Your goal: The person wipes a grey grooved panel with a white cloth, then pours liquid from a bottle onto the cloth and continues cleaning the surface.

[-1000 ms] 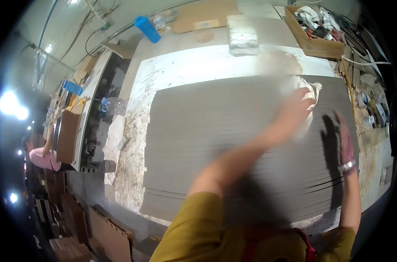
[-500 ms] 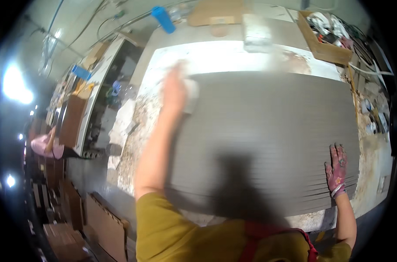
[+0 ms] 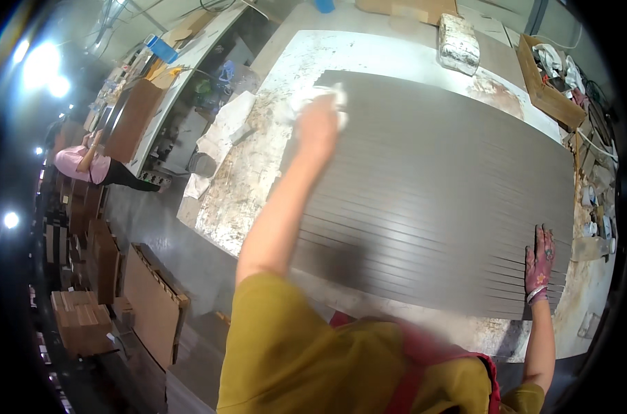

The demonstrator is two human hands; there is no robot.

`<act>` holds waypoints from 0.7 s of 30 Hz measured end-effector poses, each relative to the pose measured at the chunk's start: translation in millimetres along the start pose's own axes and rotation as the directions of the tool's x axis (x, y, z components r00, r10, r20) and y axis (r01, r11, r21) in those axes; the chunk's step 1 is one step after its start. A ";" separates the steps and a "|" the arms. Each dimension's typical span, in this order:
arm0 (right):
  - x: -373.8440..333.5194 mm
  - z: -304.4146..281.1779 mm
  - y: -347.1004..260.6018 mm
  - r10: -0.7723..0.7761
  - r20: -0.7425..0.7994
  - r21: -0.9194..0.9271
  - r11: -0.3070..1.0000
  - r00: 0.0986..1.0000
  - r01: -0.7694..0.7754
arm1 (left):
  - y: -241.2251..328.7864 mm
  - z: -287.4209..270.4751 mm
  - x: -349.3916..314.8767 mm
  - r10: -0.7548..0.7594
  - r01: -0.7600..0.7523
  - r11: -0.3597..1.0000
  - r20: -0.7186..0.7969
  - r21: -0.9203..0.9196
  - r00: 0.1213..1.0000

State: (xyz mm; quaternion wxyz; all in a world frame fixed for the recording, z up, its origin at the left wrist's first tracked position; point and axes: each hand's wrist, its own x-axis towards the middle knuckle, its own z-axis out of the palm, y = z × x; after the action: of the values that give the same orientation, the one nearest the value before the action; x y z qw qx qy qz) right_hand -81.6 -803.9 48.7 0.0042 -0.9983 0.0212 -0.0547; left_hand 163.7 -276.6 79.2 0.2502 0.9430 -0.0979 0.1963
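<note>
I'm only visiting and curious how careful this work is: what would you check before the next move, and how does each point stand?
1. White cloth in the left hand: ok, held at the far left corner of the grey strips.
2. Right hand steady on the strips: ok, it rests flat near their right edge.
3. Strips tight together: not ok, dark lines that look like gaps show at the near right.
4. Whitish block off the strips: ok, it stands beyond their far edge.
5. Both hands gloved: not ok, only the right is.
6. Cloth clean: cannot tell, it is blurred.
</note>
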 end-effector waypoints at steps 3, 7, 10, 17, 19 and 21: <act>-9.5 7.6 8.0 -0.009 0.003 -0.001 1.000 1.000 0.009 | 105.1 7.8 -70.6 0.266 -0.236 0.962 0.276 -0.138 0.924; -6.1 8.2 7.3 -0.030 -0.031 0.029 0.999 0.999 0.031 | 138.8 4.5 -173.9 0.515 -0.429 0.855 0.560 -0.290 0.649; -8.2 5.3 7.9 0.003 -0.013 0.023 1.000 1.000 -0.002 | 46.5 8.7 -176.2 0.186 -0.277 0.939 0.376 0.204 0.908; -6.9 14.7 6.0 0.024 -0.082 0.049 0.999 0.996 -0.020 | -2.4 -100.0 -110.2 -0.108 0.078 0.987 -0.219 -0.141 0.970; -6.5 24.5 18.4 0.091 -0.094 0.053 0.995 0.991 -0.087 | 62.2 -79.7 -132.1 0.119 -0.142 0.978 -0.154 -0.154 0.981; -9.4 16.5 0.8 0.078 -0.136 0.088 0.994 0.988 -0.066 | 104.2 -63.9 -178.2 0.495 -0.477 0.852 0.031 -0.215 0.869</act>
State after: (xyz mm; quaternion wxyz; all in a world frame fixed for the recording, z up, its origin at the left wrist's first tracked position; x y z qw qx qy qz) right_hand -89.2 -804.2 31.3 0.0461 -0.9896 0.0551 -0.1248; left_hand -47.3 -317.7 100.7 0.2818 0.8650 -0.3629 0.2018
